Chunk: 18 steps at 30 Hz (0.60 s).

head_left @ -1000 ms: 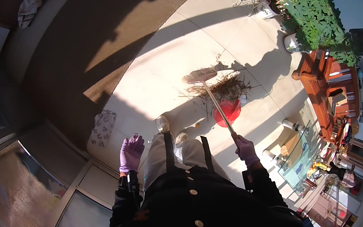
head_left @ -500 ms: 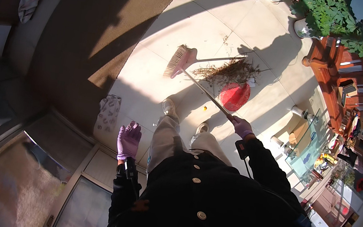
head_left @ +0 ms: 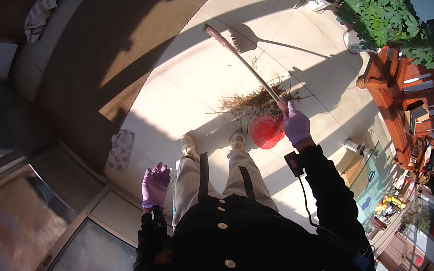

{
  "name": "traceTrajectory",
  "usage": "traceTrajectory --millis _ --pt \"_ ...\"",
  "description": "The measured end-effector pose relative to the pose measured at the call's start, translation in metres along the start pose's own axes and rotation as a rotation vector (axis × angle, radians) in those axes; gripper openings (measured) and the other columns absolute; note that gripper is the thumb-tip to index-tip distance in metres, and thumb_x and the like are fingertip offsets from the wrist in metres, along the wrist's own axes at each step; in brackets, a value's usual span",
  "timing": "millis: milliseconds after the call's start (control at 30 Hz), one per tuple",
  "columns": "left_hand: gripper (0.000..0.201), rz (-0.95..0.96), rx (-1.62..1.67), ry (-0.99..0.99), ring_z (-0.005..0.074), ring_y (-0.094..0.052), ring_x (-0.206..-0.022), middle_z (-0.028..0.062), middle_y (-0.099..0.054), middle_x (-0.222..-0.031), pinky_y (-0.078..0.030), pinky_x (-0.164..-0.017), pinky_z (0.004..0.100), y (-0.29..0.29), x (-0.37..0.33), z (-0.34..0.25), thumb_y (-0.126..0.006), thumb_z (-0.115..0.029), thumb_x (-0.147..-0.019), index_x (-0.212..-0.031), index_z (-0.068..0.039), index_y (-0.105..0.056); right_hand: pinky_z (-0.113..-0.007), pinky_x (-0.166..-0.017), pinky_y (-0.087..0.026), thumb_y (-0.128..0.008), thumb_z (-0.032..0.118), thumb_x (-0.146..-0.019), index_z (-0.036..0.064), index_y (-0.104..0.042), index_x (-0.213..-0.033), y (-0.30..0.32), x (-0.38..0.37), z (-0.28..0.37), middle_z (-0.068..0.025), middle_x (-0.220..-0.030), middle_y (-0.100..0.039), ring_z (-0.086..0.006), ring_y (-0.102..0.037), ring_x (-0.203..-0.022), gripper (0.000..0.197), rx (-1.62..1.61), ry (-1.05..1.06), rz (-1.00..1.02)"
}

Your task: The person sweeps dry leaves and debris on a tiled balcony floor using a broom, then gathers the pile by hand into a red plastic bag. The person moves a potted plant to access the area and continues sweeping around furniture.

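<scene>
Gloved in purple, my right hand (head_left: 297,125) is closed round the handle end of a broom (head_left: 245,63). Its pinkish head reaches far out to the left, seen edge-on, and its shadow falls on the pale tiles beside it. Under the handle lies a heap of dry plant debris (head_left: 250,104). A red round object (head_left: 267,131), perhaps a dustpan or basin, lies on the floor between the heap and my right forearm. Down at my left side, my left hand (head_left: 155,185), also in a purple glove, has its fingers loosely extended and holds nothing.
A brown mat (head_left: 90,41) covers the floor at left. Leafy potted plants (head_left: 375,16) and a carved wooden bench (head_left: 398,102) stand at right, with a glass table (head_left: 363,181) nearer. A patterned cloth (head_left: 120,150) lies by the glazed door (head_left: 97,247).
My right hand has moved up and forward with the broom. The broom head has swung farther away from me and turned edge-on. My feet have shifted; my left hand stays low.
</scene>
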State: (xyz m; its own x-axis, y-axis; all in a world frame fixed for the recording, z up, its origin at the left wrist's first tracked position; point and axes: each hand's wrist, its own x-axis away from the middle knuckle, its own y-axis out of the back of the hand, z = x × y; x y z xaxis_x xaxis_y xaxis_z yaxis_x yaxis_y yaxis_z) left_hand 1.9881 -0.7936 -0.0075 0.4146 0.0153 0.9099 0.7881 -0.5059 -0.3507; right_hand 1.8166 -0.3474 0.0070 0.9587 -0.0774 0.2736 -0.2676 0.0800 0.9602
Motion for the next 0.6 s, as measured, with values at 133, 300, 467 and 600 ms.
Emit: traceTrajectory --millis 133,300,467,600 --pt "0.049 -0.125 -0.01 -0.03 0.0248 -0.051 -0.109 0.0107 -0.057 -0.116 -0.037 -0.096 0.0374 -0.014 0.033 0.059 -0.047 -0.043 -0.089 -0.12 -0.006 -0.054 -0.043 -0.065 -0.05 -0.03 0.025 -0.097 0.0019 -0.049 -0.117 -0.031 -0.143 -0.002 -0.0184 -0.083 -0.062 -0.0342 -0.061 -0.074 0.036 0.082 -0.075 0.082" --pt "0.052 -0.267 -0.013 -0.015 0.0253 -0.05 -0.111 0.0112 -0.055 -0.118 -0.038 -0.096 0.039 -0.033 0.05 0.118 -0.048 -0.045 -0.088 -0.121 -0.005 -0.053 -0.045 -0.069 -0.049 -0.036 0.02 -0.091 0.0044 -0.032 -0.13 -0.084 -0.14 -0.038 -0.0216 -0.089 -0.063 -0.035 -0.063 -0.081 0.042 -0.181 -0.1 0.412" --pt "0.052 0.018 -0.101 -0.029 0.0248 -0.051 -0.11 0.0119 -0.055 -0.119 -0.037 -0.097 0.0381 -0.068 0.041 0.13 -0.048 -0.044 -0.088 -0.122 -0.005 -0.052 -0.045 -0.07 -0.049 -0.043 0.011 -0.083 0.0015 -0.021 -0.14 -0.078 0.007 -0.129 -0.0225 -0.087 -0.064 -0.0356 -0.063 -0.081 0.062 -0.012 -0.035 0.685" --pt "0.052 -0.004 -0.202 -0.004 0.0244 -0.051 -0.11 0.0121 -0.055 -0.119 -0.038 -0.096 0.0365 -0.1 0.028 0.133 -0.048 -0.044 -0.089 -0.122 -0.004 -0.052 -0.043 -0.073 -0.048 -0.046 0.008 -0.076 0.0101 -0.051 -0.124 -0.015 0.06 -0.22 -0.02 -0.088 -0.063 -0.0359 -0.061 -0.084 0.048 -0.337 -0.081 0.377"
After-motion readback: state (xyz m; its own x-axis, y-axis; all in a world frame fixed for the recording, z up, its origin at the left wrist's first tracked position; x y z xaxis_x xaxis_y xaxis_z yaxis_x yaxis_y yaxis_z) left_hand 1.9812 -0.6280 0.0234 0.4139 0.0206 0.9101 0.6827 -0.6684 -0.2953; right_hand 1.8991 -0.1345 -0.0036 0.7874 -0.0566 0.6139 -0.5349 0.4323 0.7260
